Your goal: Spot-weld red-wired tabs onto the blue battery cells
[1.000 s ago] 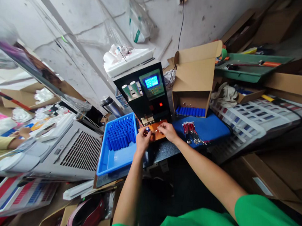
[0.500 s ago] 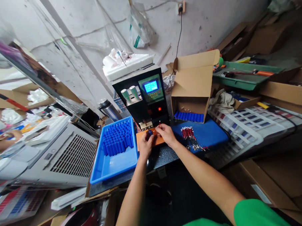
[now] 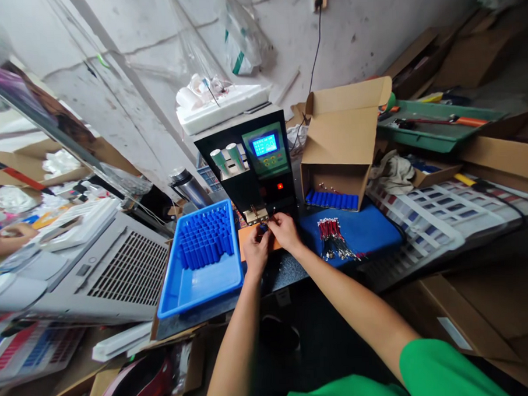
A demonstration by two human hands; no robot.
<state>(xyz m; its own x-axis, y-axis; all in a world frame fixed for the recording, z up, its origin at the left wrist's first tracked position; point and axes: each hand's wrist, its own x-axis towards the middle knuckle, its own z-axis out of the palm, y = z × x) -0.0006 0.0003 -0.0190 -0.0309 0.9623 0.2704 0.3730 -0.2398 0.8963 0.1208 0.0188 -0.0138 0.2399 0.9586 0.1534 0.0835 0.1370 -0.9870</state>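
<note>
Both my hands are at the front of a black spot welder (image 3: 267, 189) with a lit blue display. My left hand (image 3: 256, 245) is closed on a blue battery cell (image 3: 262, 228), held under the welding pins (image 3: 255, 212). Fingers cover most of that cell. My right hand (image 3: 284, 230) is pinched right beside it, apparently on a thin wire lead whose tip barely shows. An orange block (image 3: 248, 236) lies beneath the hands. To the left, a blue tray (image 3: 202, 285) holds rows of blue battery cells (image 3: 207, 238).
Wire leads (image 3: 331, 233), red and black, lie in a bunch on a blue pad (image 3: 372, 228). Behind them an open cardboard box (image 3: 338, 142) contains more blue cells (image 3: 334, 199). A steel flask (image 3: 189, 186) stands behind the tray. At far left another person's arm (image 3: 7, 241) shows.
My right hand has drawn in closer to the left hand and the welding pins. The cell has moved slightly up toward the pins. The view has shifted a little.
</note>
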